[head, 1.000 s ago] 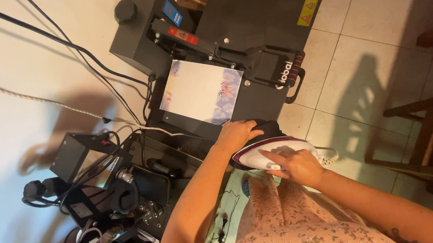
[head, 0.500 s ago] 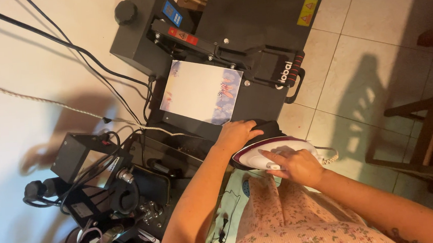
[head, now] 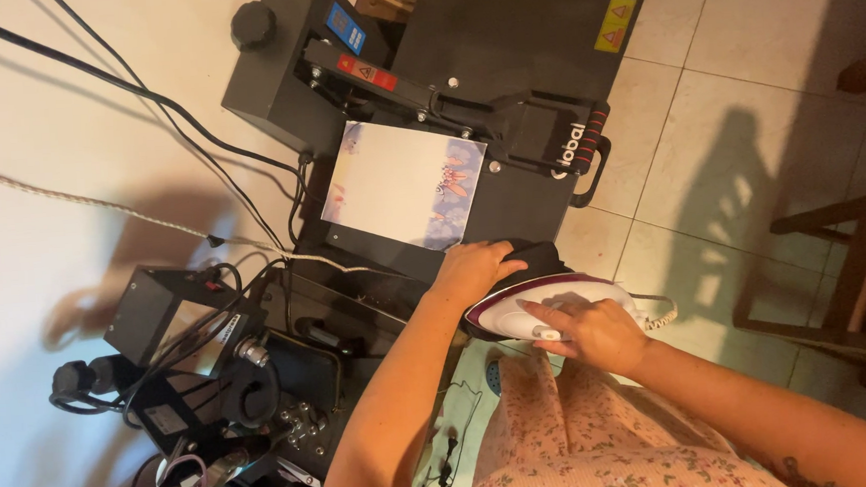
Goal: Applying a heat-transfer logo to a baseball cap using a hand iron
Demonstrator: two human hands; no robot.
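The right hand (head: pixel 594 332) is gripping a white and purple iron (head: pixel 537 307) just off the heat press (head: pixel 501 49) platen's near edge. The left hand (head: pixel 475 269) is lying flat on dark cloth (head: pixel 539 257) beside it. Open tiled floor (head: pixel 745 104) is lying to the right.

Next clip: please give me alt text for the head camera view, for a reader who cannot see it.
Seen from above, a person's right hand grips a white and purple clothes iron while the left hand presses on dark fabric beside it. Behind them a black heat press stands on the tiled floor with a printed sheet on its plate.
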